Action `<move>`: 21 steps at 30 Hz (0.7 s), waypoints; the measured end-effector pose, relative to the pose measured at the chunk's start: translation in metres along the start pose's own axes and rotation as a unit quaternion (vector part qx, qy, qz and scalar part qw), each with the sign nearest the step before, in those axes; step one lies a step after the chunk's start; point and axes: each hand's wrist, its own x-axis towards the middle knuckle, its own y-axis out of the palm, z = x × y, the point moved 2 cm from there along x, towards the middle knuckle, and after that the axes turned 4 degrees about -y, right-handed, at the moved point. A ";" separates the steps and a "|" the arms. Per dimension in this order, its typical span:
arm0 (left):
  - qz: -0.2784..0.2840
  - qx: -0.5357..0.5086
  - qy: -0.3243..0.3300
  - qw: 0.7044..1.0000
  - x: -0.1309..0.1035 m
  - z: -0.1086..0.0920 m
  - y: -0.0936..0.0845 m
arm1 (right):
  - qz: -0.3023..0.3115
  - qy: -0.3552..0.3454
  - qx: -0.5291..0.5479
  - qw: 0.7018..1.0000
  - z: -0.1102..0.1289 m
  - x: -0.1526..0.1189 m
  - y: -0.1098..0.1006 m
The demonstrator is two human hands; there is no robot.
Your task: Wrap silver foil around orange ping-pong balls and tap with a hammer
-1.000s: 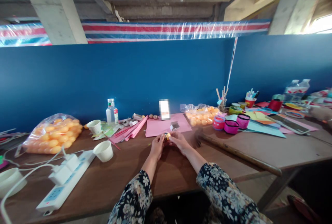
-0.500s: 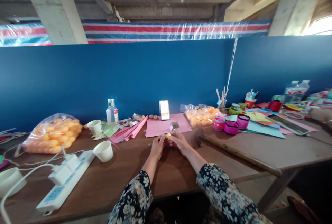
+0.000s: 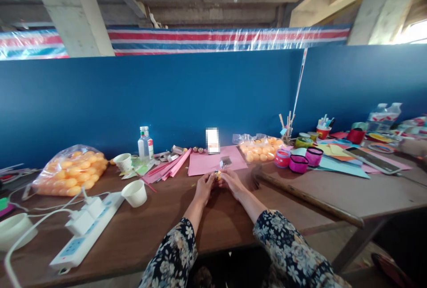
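Near the middle of the table, my left hand and my right hand meet at a small yellow ball with dark, shiny patches. Fingers of both hands are closed around it from either side, covering most of it. Just beyond the fingertips lies a pink paper sheet. On that sheet is a small silvery, see-through square. Two small shiny brownish balls rest at the sheet's far left corner, beside an upright white blurred card.
Bags of orange balls stand at left and right. A power strip and paper cup are left. A wooden stick lies right, by tape rolls and a phone. Two bottles stand at back left.
The whole view has shifted slightly. Both hands stay together on the small ball, with only slight finger movement, and the other things lie as before.
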 end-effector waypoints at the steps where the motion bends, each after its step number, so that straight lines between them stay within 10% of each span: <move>1: 0.008 0.001 0.001 1.000 0.000 0.001 0.000 | 0.002 -0.002 -0.002 1.000 0.000 0.000 0.000; 21: 0.032 0.003 0.002 0.999 0.000 0.001 -0.001 | 0.000 -0.004 0.006 1.000 -0.005 0.002 -0.001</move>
